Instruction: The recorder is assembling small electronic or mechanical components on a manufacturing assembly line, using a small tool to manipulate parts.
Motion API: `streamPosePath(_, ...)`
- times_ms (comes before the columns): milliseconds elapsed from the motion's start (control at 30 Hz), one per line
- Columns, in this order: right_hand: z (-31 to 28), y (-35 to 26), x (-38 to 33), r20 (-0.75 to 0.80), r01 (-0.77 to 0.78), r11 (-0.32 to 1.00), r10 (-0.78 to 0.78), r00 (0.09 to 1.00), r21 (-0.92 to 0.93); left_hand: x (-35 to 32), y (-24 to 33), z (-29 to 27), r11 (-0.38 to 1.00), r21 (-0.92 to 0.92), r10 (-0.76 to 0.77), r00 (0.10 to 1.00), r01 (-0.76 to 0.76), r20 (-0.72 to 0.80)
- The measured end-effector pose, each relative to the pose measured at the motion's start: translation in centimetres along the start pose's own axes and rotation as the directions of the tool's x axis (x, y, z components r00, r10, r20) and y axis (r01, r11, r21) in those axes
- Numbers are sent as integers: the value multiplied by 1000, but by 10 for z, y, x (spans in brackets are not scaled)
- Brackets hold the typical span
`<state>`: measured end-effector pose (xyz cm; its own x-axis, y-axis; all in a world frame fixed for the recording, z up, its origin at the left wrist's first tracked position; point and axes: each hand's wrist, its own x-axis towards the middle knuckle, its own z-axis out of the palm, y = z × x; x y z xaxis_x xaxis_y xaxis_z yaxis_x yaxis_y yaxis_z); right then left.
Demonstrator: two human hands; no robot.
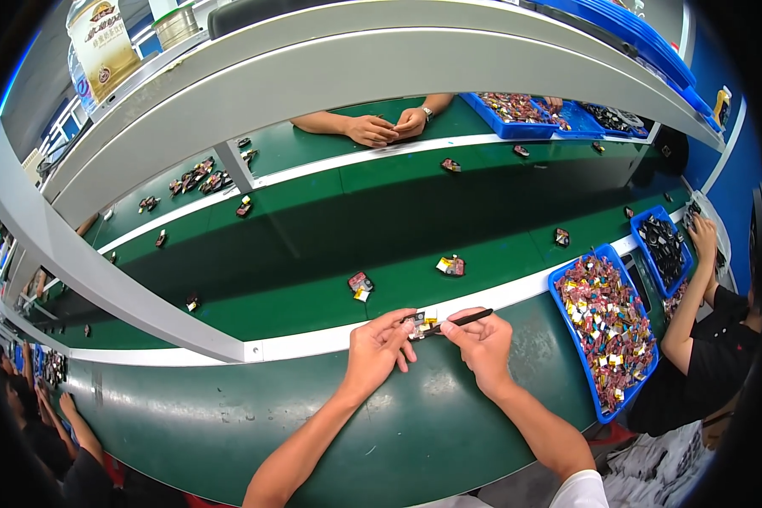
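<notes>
My left hand (371, 349) pinches a small electronic assembly (416, 321) between thumb and fingers, above the near edge of the belt. Dark, pinkish and yellow parts show on it; finer detail is too small to make out. In my right hand (484, 349) is a slim black pen-like tool (474, 318), gripped between thumb and fingers. It slants down to the left, its front end against or very close to the assembly. Just beyond my hands, similar assemblies lie on the green belt, one pinkish-black (361, 284) and one with a yellow part (451, 266).
At right stands a blue tray (605, 415) heaped with small wired parts; a second blue tray (643, 220) holds black pieces. A co-worker's arm (690, 313) reaches in there. Across the belt are another person's hands (389, 127). A grey frame (102, 271) arches over the belt.
</notes>
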<state>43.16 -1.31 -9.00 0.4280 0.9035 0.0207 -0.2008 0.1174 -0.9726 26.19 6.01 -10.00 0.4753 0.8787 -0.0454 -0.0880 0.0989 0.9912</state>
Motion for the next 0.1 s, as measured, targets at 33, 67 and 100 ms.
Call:
streamPosePath(33,-3,-2,1,-5,-79,997,79,997,7,0,0,2,1000,-11,3,1000,-3,-6)
streamPosePath(67,-6,-2,2,8,-117,993,117,993,-2,-1,-1,3,1000,-21,6,1000,-7,-12)
streamPosePath(100,-11,0,3,19,-154,988,154,988,-10,-1,-2,3,1000,-7,15,1000,-15,8)
